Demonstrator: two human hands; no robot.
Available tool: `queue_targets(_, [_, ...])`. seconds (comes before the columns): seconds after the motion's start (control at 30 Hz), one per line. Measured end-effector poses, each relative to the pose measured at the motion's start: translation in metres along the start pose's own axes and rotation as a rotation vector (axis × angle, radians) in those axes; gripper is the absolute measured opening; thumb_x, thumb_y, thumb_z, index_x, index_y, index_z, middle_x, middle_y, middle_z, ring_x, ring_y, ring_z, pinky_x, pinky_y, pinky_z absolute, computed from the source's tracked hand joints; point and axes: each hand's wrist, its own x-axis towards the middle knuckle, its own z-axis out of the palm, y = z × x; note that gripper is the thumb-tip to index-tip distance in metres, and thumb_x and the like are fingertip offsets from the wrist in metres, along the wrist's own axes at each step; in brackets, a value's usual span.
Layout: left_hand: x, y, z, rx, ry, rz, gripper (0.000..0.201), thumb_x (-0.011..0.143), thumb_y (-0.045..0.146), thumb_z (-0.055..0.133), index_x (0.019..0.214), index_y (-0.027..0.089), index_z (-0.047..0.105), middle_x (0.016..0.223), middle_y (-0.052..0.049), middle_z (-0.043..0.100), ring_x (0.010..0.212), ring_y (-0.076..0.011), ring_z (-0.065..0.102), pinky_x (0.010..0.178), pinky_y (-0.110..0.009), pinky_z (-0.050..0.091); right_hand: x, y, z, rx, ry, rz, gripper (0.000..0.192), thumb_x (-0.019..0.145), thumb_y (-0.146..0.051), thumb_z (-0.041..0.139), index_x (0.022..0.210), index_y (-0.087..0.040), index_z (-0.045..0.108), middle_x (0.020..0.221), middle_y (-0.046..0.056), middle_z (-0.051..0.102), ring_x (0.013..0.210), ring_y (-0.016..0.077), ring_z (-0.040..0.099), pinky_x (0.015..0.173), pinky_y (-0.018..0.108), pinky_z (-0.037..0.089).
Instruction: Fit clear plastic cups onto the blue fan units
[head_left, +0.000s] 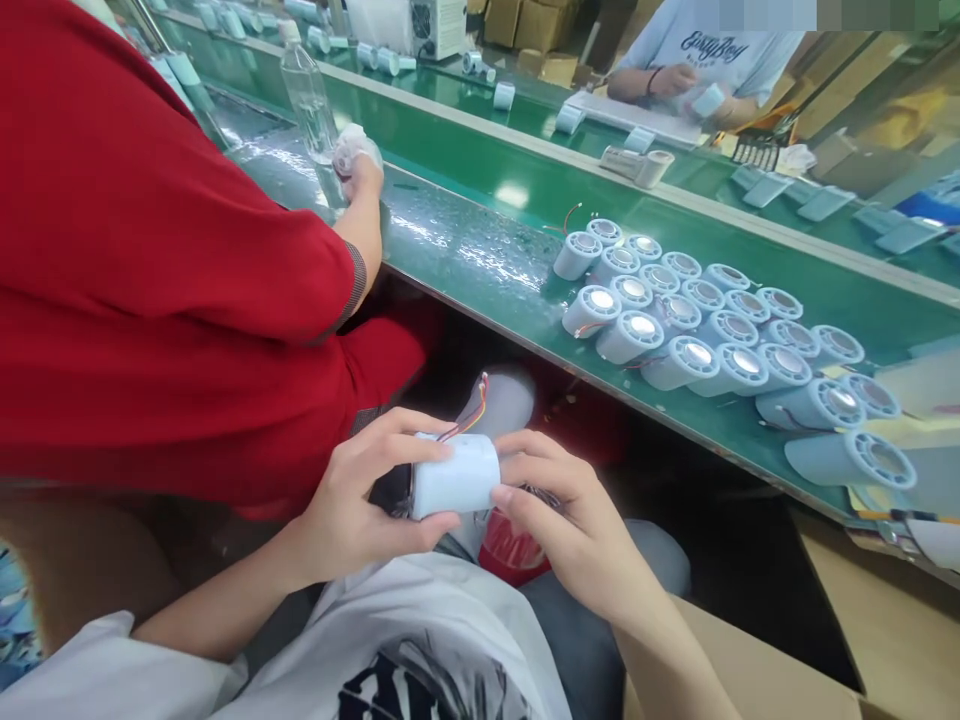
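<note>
The left hand (352, 500) wraps a pale blue cylinder housing (455, 477) from its left end, thumb under and fingers curled over the top; the right hand (566, 510) meets the housing's right end with thumb and fingertips pinched against it. The housing is held in the air over the person's lap, below the edge of the tabletop (487, 270), resting on nothing

A thin bundle of red and orange wires (472, 408) springs up from the housing's upper right. As I judge it, the main risk is to those leads: a fingertip catching them could tug them loose or kink them. With no support beneath, a slipping grip would drop the housing to the floor

Its long axis lies nearly level, running left to right across the view, the right end tipped slightly up; the dark open end faces the left palm, the closed end the right hand

Beyond, a cluster of similar housings (720, 335) lies on the green tabletop, vented ends facing up. A neighbour's red sleeve (150, 250) fills the left, that person's hand (360, 165) beside a clear bottle (309, 95)
</note>
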Motion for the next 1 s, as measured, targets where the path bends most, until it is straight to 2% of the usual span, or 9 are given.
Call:
queue_targets(0.2, [-0.0029,0.0035,0.0005,-0.15,-0.013,-0.118,0.049,0.066,0.013,0.073,0.109,0.025,0.054,0.112,-0.008,0.053,0.095,-0.0193,0.059,0.067,-0.024,0.053,-0.0019,-0.0002,0.004,0.114,-0.025,0.017,0.022,0.083,-0.018,0.052,0.064,-0.018,0.062,0.089,0.002,0.06,0.081,0.0138,0.055,0.074,0.025,0.04])
queue_targets(0.33, [-0.0019,0.0054,0.0002,-0.091,-0.015,-0.112,0.051,0.064,0.011,0.074,0.109,0.025,0.054,0.112,-0.007,0.054,0.096,-0.0199,0.059,0.071,-0.026,0.053,-0.0031,-0.0017,0.0057,0.006,0.008,0.014,0.019,0.082,-0.027,0.059,0.067,-0.019,0.066,0.09,0.002,0.062,0.083,0.0153,0.055,0.077,0.028,0.039])
queue_targets(0.47, [-0.002,0.0053,0.0024,-0.156,-0.008,-0.151,0.049,0.064,0.01,0.074,0.107,0.025,0.055,0.111,-0.007,0.053,0.095,-0.0189,0.059,0.07,-0.024,0.053,-0.003,-0.0034,0.005,-0.066,-0.005,0.009,0.027,0.087,-0.022,0.05,0.065,-0.018,0.064,0.088,0.002,0.062,0.08,0.0146,0.054,0.076,0.029,0.039])
queue_targets(0.7, [-0.0006,0.0064,0.0048,-0.371,0.018,-0.297,0.04,0.066,0.017,0.074,0.102,0.022,0.056,0.105,-0.008,0.059,0.103,-0.0238,0.058,0.076,-0.027,0.052,-0.0057,-0.0028,0.0011,0.115,-0.052,0.037,0.029,0.089,-0.021,0.043,0.066,-0.017,0.06,0.089,0.003,0.06,0.082,0.0152,0.055,0.074,0.027,0.041])
queue_targets(0.87, [0.0,0.0074,0.0039,-0.35,0.022,-0.278,0.042,0.067,0.016,0.073,0.104,0.023,0.056,0.107,-0.008,0.059,0.105,-0.0235,0.057,0.076,-0.026,0.052,-0.006,-0.0021,0.0012,0.186,-0.05,0.051,0.029,0.089,-0.023,0.043,0.067,-0.017,0.06,0.088,0.003,0.059,0.081,0.0141,0.055,0.072,0.025,0.041])
queue_targets(1.0, [0.0001,0.0078,0.0046,-0.296,0.016,-0.226,0.043,0.066,0.013,0.073,0.104,0.023,0.056,0.108,-0.008,0.057,0.104,-0.0228,0.056,0.075,-0.026,0.052,-0.0053,-0.0036,0.0027,0.164,-0.023,0.049,0.021,0.086,-0.027,0.052,0.07,-0.018,0.064,0.087,0.003,0.06,0.08,0.0149,0.055,0.073,0.027,0.042])
